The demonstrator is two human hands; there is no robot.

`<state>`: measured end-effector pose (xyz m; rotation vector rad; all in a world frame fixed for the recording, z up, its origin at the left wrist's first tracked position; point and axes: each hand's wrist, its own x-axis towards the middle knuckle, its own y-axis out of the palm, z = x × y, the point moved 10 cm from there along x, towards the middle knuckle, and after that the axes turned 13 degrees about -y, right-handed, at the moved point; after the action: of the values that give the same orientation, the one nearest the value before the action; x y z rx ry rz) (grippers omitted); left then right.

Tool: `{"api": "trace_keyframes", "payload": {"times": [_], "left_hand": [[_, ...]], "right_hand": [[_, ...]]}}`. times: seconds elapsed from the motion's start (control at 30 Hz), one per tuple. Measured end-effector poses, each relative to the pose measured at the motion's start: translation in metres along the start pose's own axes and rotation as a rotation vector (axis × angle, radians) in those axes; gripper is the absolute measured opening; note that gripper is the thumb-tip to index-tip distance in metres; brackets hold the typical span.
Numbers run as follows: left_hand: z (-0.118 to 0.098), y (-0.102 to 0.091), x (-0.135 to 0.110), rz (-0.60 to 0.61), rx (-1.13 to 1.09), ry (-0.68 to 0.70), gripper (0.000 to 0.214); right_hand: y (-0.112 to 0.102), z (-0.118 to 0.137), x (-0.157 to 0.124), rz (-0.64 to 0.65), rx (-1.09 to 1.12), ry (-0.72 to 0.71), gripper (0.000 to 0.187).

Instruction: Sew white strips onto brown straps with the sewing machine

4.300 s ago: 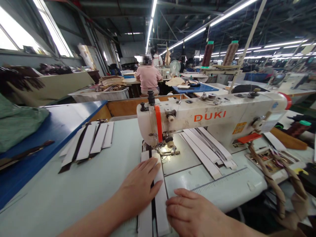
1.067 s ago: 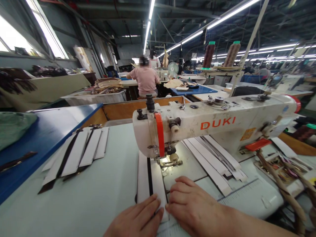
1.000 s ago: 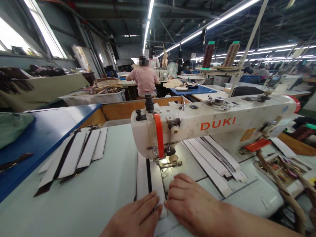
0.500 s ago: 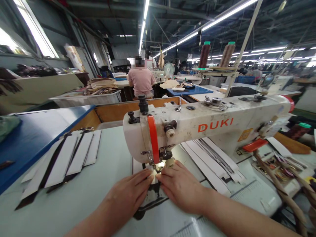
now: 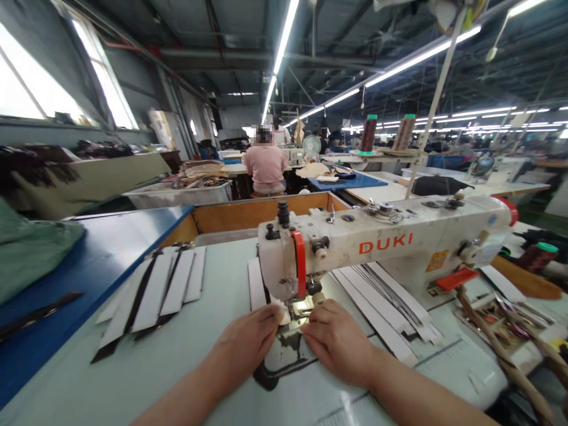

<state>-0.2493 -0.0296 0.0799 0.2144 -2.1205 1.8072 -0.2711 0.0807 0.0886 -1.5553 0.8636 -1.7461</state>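
Note:
The sewing machine (image 5: 337, 242), white with a red thread guard, stands in front of me. Its lit needle area (image 5: 304, 306) lies between my hands. Left of it, the fingers of my left hand (image 5: 248, 334) are closed on the near end of a white strip (image 5: 256, 287), which runs back past the machine head; my fingers hide part of it. My right hand (image 5: 339, 337) rests right of the presser foot, fingers bent and pressed together at the needle plate. What they pinch, if anything, is hidden.
White strips with dark edges (image 5: 153, 293) lie at left, and more strips (image 5: 373, 302) lie under the machine arm. A tool tray (image 5: 510, 325) sits at right. Beyond a wooden partition (image 5: 266, 213), a person in pink (image 5: 265, 165) sits facing away. A blue table (image 5: 128, 228) adjoins mine.
The camera view has tilted up and turned slightly left. My hands have drawn a little apart at the needle, and more of the white strip shows behind my left hand.

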Motion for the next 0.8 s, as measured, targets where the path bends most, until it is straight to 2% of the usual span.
{"api": "trace_keyframes", "payload": {"times": [0.13,0.23,0.3,0.37,0.4,0.47,0.5,0.53,0.57,0.67,0.8], "left_hand": [[-0.013,-0.017,-0.051,-0.031,-0.052,0.004,0.034],[-0.022,-0.021,-0.093,-0.024,-0.123,-0.011,0.038],[-0.021,-0.02,-0.11,0.016,-0.235,-0.058,0.041],[-0.002,-0.023,-0.113,0.046,-0.41,-0.246,0.04],[0.017,-0.024,-0.113,0.044,-0.527,-0.43,0.04],[0.061,-0.021,-0.121,0.029,-0.771,-0.895,0.044],[0.075,-0.016,-0.128,0.035,-0.896,-1.104,0.047],[0.081,-0.013,-0.13,0.052,-0.972,-1.219,0.049],[0.084,-0.01,-0.129,0.077,-1.033,-1.288,0.051],[0.084,-0.001,-0.117,0.147,-1.079,-1.315,0.047],[0.076,0.02,-0.103,0.28,-1.016,-1.271,0.019]], "right_hand": [[-0.001,0.006,-0.001,-0.003,0.02,-0.025,0.021],[0.002,0.029,0.003,0.059,0.091,-0.07,0.021],[0.009,0.05,0.006,0.141,0.183,-0.098,0.026],[0.018,0.069,0.006,0.221,0.263,-0.1,0.034],[0.022,0.075,0.006,0.241,0.287,-0.091,0.036],[0.029,0.08,0.005,0.247,0.306,-0.067,0.035],[0.031,0.081,0.003,0.24,0.306,-0.064,0.035],[0.034,0.081,0.002,0.229,0.3,-0.069,0.035],[0.036,0.08,0.001,0.212,0.29,-0.082,0.035],[0.035,0.078,-0.002,0.132,0.247,-0.148,0.032],[0.033,0.077,-0.004,0.034,0.183,-0.295,0.028]]}}
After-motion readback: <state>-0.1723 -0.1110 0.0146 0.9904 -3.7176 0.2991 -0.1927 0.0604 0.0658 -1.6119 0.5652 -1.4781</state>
